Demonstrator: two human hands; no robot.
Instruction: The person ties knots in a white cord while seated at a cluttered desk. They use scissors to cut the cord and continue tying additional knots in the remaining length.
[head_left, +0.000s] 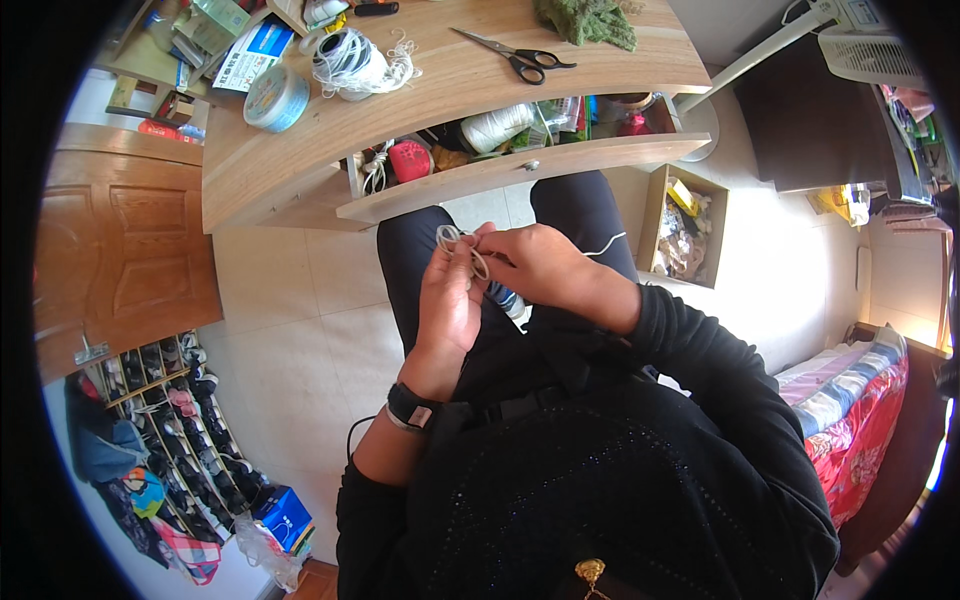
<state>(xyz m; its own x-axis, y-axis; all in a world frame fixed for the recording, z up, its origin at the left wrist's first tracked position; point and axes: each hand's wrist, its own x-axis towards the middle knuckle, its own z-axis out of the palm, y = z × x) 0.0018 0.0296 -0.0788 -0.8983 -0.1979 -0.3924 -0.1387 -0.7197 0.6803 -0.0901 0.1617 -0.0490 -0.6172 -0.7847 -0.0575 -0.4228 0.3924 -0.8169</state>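
Above my lap, my left hand pinches a small looped bundle of white cord between thumb and fingers. My right hand meets it there, its fingertips closed on the same cord. Loops stand up past the left thumb, and another loop hangs between the two hands. A loose length of cord trails over my right thigh, beyond the right wrist. The fingers partly hide how the cord is wound.
In front, an open drawer holds a white thread spool and a red item. On the desk lie scissors, tangled white yarn, a round tub and green fabric. A box stands on the floor.
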